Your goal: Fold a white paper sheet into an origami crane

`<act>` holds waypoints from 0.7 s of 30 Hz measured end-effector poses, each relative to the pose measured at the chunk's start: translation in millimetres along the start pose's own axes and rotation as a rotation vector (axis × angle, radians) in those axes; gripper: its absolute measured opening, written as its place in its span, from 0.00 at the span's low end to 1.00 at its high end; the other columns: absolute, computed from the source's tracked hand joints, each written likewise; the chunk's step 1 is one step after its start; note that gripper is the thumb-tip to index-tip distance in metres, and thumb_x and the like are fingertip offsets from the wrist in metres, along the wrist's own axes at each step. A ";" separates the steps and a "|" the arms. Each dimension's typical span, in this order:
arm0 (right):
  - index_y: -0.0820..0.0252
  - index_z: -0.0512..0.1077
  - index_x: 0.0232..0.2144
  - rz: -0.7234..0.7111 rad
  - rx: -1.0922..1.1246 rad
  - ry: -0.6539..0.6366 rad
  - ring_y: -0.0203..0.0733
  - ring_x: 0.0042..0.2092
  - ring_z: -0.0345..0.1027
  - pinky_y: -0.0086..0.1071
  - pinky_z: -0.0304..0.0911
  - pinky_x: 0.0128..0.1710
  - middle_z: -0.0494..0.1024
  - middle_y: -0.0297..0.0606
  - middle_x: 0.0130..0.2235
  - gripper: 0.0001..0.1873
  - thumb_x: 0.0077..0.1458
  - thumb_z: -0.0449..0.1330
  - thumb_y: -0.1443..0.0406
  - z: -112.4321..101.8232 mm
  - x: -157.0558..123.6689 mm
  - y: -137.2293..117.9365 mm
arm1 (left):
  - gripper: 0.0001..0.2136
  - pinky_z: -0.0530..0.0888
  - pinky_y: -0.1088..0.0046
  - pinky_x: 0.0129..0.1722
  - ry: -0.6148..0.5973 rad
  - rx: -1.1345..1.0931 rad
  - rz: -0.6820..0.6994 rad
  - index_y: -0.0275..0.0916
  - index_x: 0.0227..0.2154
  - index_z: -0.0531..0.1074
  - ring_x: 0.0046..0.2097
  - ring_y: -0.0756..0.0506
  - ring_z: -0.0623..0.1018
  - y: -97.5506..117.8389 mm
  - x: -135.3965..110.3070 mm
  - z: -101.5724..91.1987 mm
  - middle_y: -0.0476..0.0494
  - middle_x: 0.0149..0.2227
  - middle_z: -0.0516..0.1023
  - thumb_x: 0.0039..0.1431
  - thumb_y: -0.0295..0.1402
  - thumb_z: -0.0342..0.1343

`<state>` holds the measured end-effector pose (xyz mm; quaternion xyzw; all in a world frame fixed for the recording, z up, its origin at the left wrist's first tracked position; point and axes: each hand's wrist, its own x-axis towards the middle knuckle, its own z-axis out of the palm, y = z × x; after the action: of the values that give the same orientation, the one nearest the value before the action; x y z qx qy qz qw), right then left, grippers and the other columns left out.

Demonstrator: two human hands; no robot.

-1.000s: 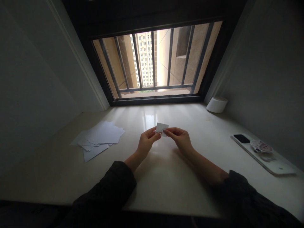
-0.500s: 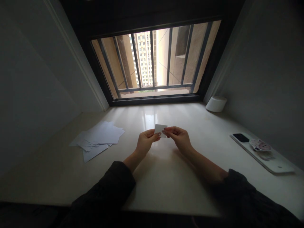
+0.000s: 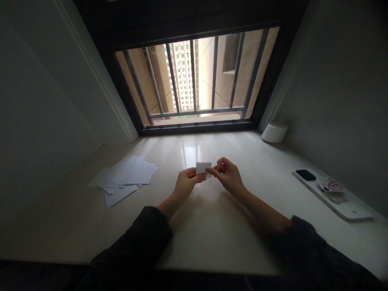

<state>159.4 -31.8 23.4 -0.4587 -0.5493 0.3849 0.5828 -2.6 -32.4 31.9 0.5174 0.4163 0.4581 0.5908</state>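
Observation:
A small, squarish piece of white paper [image 3: 203,166] is held up above the pale sill, near its middle. My left hand [image 3: 185,180] pinches it from the left, thumb in front and fingers behind. On the other side, my right hand [image 3: 228,174] grips the paper's right edge between thumb and fingertips. Whether the paper is folded in layers is too small to tell. Several loose white sheets [image 3: 130,171] lie in an untidy overlapping pile to the left of my left hand.
On the right of the sill [image 3: 194,234] lies a white phone [image 3: 348,208] with a cartoon grip on its back. A white rounded object [image 3: 274,132] stands in the far right corner. Behind is a dark-framed window [image 3: 197,128] with bars outside; walls rise on both sides.
The paper has turned a little and now sits more level and slightly lower. My right hand's fingers have curled and shifted along its right edge. My left hand keeps its hold.

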 end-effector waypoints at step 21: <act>0.57 0.65 0.27 0.148 0.342 -0.023 0.34 0.24 0.66 0.31 0.64 0.29 0.71 0.25 0.21 0.23 0.30 0.72 0.59 4.2 -1.2 10.4 | 0.16 0.72 0.62 0.45 -0.031 -0.025 0.041 0.34 0.37 0.77 0.39 0.43 0.79 0.1 -0.1 1.2 0.38 0.38 0.80 0.46 0.38 0.64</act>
<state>155.7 -29.5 13.1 -0.3877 -0.4474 0.5195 0.6161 -1.5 -32.7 32.2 0.5255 0.3907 0.4675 0.5939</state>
